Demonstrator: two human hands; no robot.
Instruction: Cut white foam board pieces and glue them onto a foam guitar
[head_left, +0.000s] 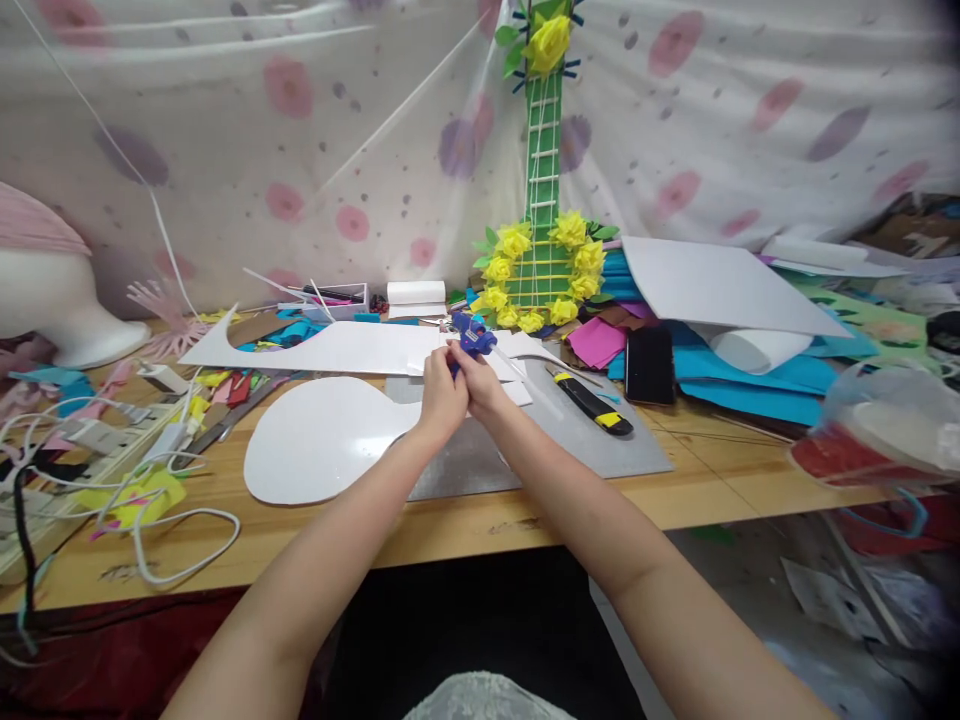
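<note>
A small blue glue gun (472, 335) is held up over the middle of the table. My left hand (442, 388) and my right hand (478, 380) are closed together around its lower part, and the fingers partly hide its handle. Left of my hands lies a rounded white board (322, 440) with a narrow neck that runs behind my left wrist. Under my hands is a grey mat (637, 455). On its right part rests a black and yellow utility knife (592, 402). A larger cut white sheet (337, 347) lies behind my hands.
A green paper guitar with yellow flowers (544, 180) stands at the back. To the right are a black phone (649, 365), blue sheets (750, 375) and a clear tub (885, 420). White cables (187, 520) and a power strip (150, 440) lie at left, near a foam head (52, 280).
</note>
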